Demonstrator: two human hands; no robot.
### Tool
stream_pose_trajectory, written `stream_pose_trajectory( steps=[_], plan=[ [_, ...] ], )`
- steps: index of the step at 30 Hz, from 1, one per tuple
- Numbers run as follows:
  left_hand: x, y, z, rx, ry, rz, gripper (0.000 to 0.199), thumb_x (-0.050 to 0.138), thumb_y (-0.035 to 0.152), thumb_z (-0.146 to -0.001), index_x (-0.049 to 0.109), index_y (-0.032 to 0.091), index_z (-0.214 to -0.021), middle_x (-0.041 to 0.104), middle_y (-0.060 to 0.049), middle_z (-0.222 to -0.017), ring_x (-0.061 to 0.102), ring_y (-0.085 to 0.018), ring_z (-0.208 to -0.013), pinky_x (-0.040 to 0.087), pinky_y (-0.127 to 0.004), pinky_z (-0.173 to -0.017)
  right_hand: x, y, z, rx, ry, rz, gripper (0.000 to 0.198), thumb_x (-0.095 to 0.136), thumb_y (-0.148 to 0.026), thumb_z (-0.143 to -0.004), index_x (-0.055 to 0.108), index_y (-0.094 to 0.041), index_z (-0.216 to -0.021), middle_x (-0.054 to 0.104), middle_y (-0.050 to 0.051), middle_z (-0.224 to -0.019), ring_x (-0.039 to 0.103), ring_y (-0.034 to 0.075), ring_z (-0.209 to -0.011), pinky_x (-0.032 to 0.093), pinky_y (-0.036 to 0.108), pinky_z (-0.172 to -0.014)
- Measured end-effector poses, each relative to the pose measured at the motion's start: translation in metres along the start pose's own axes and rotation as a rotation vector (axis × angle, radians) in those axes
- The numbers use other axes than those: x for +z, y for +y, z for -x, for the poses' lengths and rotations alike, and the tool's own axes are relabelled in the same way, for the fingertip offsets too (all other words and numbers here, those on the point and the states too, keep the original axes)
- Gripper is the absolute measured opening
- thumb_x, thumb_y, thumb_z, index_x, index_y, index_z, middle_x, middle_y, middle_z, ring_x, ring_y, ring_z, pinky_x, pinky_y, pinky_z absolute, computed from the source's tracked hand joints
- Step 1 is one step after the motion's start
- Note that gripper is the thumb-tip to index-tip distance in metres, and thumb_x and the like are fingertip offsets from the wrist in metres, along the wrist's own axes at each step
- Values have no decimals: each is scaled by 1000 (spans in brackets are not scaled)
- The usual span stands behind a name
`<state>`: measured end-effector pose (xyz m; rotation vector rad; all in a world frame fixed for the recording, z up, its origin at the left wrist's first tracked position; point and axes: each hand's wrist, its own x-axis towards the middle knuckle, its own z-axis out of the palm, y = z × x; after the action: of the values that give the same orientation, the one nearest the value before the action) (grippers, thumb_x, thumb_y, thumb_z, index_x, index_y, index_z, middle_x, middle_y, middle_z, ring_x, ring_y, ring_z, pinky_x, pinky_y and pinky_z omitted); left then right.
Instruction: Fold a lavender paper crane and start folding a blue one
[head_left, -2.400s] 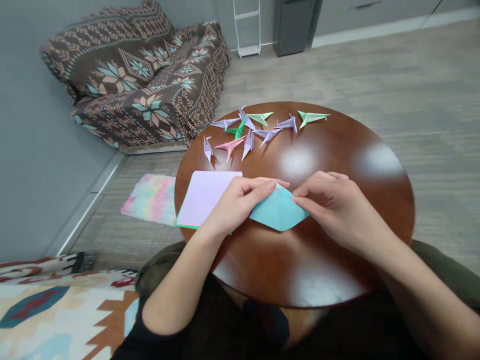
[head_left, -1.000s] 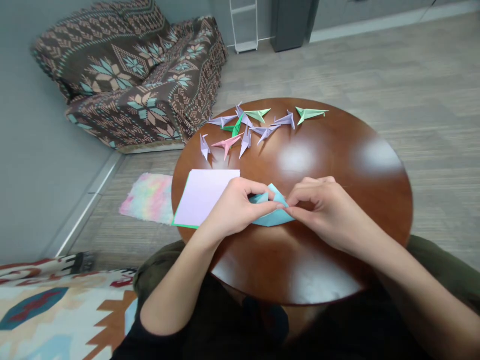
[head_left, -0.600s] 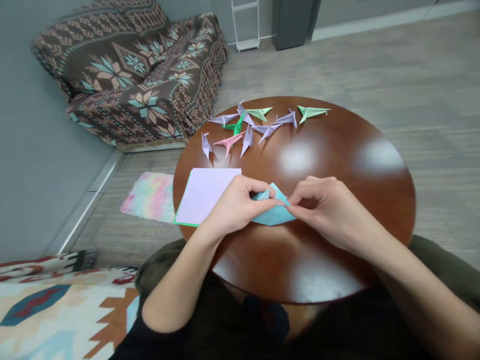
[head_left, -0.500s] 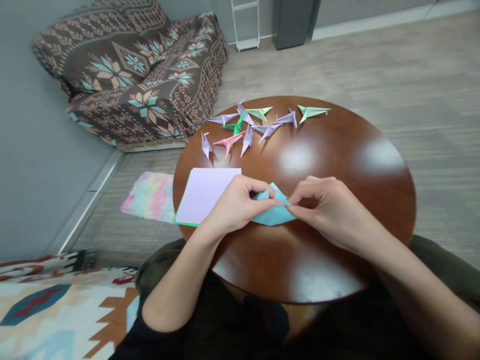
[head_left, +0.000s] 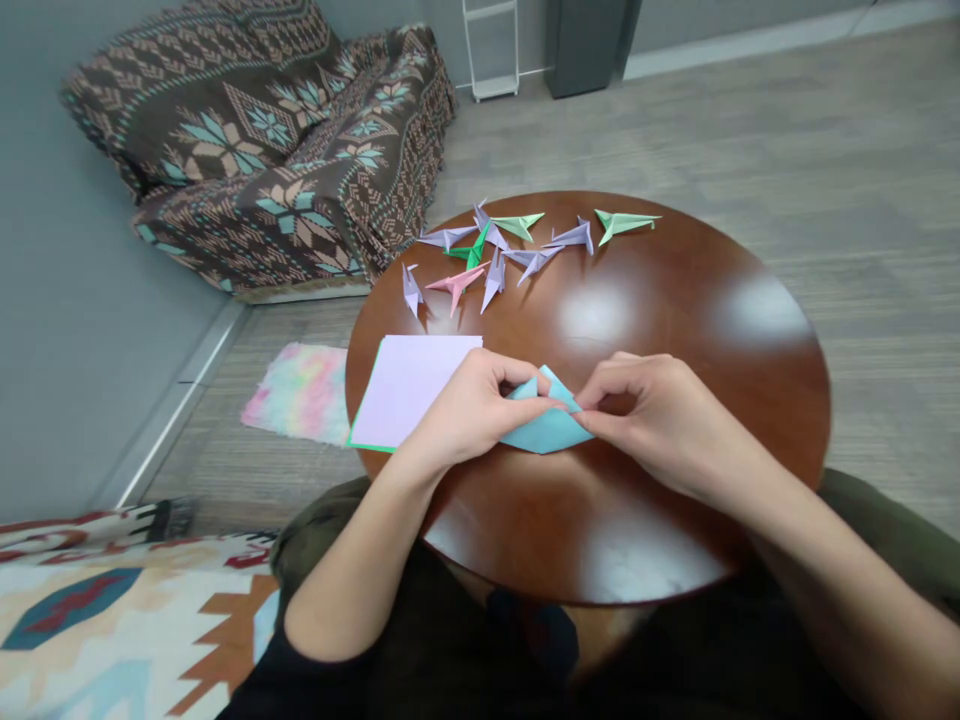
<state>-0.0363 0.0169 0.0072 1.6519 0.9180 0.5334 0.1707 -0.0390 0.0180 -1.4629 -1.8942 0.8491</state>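
A light blue sheet of origami paper (head_left: 546,432), partly folded, is held between both hands just above the near middle of the table. My left hand (head_left: 480,405) pinches its left side, thumb on the near face and fingers behind. With thumb and forefinger, my right hand (head_left: 645,410) grips the right edge. One pointed corner of the paper stands up between the hands; some folds are hidden by the fingers. Left of my left hand lies a stack of square paper (head_left: 420,385), lilac on top with a green edge showing underneath.
Several folded paper cranes, among them a pink crane (head_left: 456,288) and a pale green crane (head_left: 626,225), sit toward the far side of the round wooden table (head_left: 712,400). A patterned sofa (head_left: 300,170) stands at the far left, near a fluffy pastel mat (head_left: 296,395).
Almost nothing differs. Both hands keep the same pinch on the blue paper, whose near edge has dipped very slightly.
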Motion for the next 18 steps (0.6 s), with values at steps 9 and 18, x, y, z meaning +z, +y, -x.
stream_pose_trajectory(
  steps=[9, 18],
  plan=[
    [0, -1, 0, 2, -3, 5, 28, 80, 36, -81, 71, 12, -71, 52, 4, -61, 39, -8, -58, 27, -22, -52, 0, -1, 0, 31, 2, -1, 21, 79, -12, -82, 73, -19, -63, 73, 2, -67, 64, 20, -70, 40, 37, -74],
    [1, -3, 0, -5, 13, 23, 30, 81, 39, -80, 72, 13, -70, 55, 3, -60, 42, -8, -56, 30, -22, -51, 0, -2, 1, 26, -4, 0, 23, 78, -13, -83, 72, -19, -62, 73, 1, -67, 63, 19, -70, 40, 37, -75]
  ],
)
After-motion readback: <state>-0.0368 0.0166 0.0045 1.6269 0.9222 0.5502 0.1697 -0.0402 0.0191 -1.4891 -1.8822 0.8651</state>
